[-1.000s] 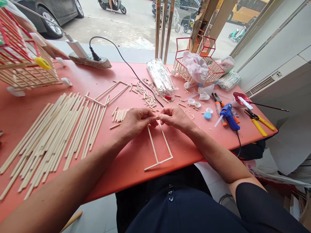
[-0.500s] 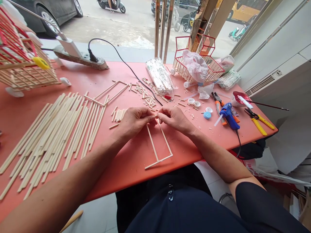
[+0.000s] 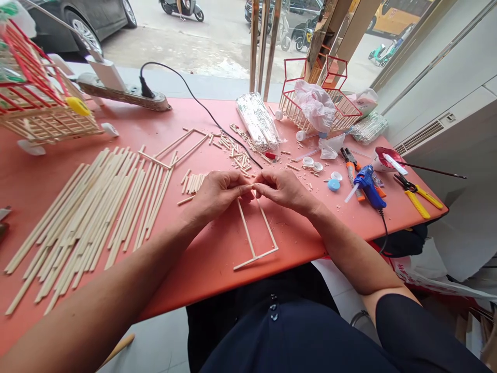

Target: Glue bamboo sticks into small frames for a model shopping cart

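My left hand (image 3: 222, 192) and my right hand (image 3: 282, 190) meet fingertip to fingertip over the red table (image 3: 202, 269). Both are closed in a pinch at the far end of a small frame of thin wooden sticks (image 3: 245, 228). Two long sticks of the frame run from my fingers toward the table's front edge, where a crosspiece joins them and sticks out on the left. The joint between my fingertips is mostly hidden. Just left of my left hand lie short cut stick pieces (image 3: 192, 182).
Many long sticks (image 3: 85, 217) cover the left side, with another stick frame (image 3: 174, 147) behind. A blue glue gun (image 3: 368, 186), orange pliers (image 3: 352, 171) and yellow-handled pliers (image 3: 417, 194) lie right. Red-trimmed stick baskets (image 3: 46, 103) stand at the back corners; a black cable (image 3: 205, 106) crosses between.
The view has shifted slightly, so the table's contents appear a little further right. Both hands keep their pinch on the stick frame, with no other clear movement.
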`<state>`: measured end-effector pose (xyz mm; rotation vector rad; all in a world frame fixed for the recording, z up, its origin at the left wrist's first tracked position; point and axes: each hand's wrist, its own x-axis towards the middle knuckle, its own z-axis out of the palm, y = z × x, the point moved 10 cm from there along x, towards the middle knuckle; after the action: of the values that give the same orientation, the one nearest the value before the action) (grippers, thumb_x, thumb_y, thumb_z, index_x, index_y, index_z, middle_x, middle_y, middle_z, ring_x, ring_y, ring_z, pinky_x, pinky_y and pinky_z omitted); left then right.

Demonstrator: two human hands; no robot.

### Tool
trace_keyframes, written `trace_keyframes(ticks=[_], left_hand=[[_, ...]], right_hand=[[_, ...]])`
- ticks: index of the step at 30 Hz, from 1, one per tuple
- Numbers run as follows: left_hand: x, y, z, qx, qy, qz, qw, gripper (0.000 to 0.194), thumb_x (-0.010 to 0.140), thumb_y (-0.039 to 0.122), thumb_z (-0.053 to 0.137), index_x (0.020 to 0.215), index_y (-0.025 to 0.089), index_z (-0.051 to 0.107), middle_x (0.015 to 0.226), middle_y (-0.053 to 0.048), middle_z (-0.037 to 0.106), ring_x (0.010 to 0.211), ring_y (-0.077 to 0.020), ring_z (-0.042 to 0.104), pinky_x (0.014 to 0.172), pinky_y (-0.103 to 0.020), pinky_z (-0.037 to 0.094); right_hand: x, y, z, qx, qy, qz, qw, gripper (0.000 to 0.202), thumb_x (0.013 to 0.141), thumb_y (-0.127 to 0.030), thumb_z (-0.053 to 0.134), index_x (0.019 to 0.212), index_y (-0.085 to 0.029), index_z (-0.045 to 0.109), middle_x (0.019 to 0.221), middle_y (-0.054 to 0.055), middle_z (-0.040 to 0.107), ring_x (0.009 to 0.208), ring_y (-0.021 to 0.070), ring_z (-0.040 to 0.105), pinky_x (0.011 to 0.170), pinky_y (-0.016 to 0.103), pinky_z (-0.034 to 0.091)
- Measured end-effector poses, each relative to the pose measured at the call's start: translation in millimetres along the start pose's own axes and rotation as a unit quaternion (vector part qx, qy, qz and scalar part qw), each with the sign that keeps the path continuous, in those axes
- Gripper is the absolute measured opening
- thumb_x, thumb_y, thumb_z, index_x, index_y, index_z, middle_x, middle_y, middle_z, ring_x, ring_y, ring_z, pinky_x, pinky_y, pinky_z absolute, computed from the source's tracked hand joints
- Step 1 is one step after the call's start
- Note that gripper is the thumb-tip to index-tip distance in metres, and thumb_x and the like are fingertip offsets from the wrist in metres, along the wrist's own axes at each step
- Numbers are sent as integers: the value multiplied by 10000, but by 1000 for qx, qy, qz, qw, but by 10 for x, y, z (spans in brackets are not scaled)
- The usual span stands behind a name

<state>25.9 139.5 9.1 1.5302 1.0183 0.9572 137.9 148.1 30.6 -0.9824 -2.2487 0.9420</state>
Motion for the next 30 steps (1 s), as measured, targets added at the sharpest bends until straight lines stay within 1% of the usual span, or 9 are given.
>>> trace_keyframes(ticks=[5, 11, 14, 18, 21, 26, 30], left_hand=[[5, -29, 2, -14, -1, 3, 1000, 272, 845, 414, 774, 807, 145, 761, 747, -94, 803, 705, -221, 768, 730, -332, 616], [14, -46, -2, -21, 5, 5, 1000, 350, 812, 497, 812, 793, 151, 763, 728, -87, 796, 690, -218, 760, 716, -326, 609], [18, -39, 6, -29, 3, 4, 1000, 383, 787, 531, 831, 779, 155, 760, 713, -82, 788, 677, -220, 757, 709, -331, 611], [22, -42, 24, -18, -9, 3, 1000, 379, 786, 529, 826, 775, 155, 760, 711, -84, 786, 673, -226, 755, 703, -339, 613], [28, -58, 13, -13, -6, 4, 1000, 340, 794, 492, 814, 780, 158, 756, 697, -74, 781, 665, -225, 751, 698, -341, 611], [31, -43, 6, -3, 2, 10, 1000, 251, 807, 409, 774, 762, 165, 738, 677, -51, 767, 645, -211, 736, 684, -329, 599], [23, -8, 0, 14, 15, 16, 1000, 191, 825, 350, 724, 776, 166, 744, 680, -48, 767, 646, -202, 730, 692, -324, 590]], right_hand=[[-5, -99, -26, -69, 7, -41, 997, 156, 952, -197, 577, 820, -168, 654, 720, -6, 666, 656, 115, 531, 661, 236, 370], [-34, -161, -2, -141, 20, -69, 987, 147, 976, -196, 506, 891, -166, 623, 795, 36, 646, 725, 157, 536, 714, 269, 378], [-44, -182, -10, -154, 33, -77, 984, 172, 979, -172, 469, 871, -171, 604, 790, 37, 627, 718, 157, 517, 708, 272, 366], [-52, -210, -8, -149, 40, -89, 984, 190, 964, -157, 469, 811, -181, 578, 745, 14, 580, 676, 142, 475, 678, 264, 345], [-47, -207, 8, -169, 46, -75, 982, 192, 948, -138, 470, 788, -186, 563, 738, 13, 567, 680, 142, 458, 684, 268, 336], [-20, -159, 56, -199, 47, -19, 979, 166, 933, -132, 516, 783, -193, 551, 713, -8, 533, 659, 136, 414, 659, 270, 299], [-12, -154, 40, -224, 68, 5, 972, 181, 929, -124, 530, 764, -197, 535, 715, -9, 525, 666, 137, 407, 653, 269, 288]])
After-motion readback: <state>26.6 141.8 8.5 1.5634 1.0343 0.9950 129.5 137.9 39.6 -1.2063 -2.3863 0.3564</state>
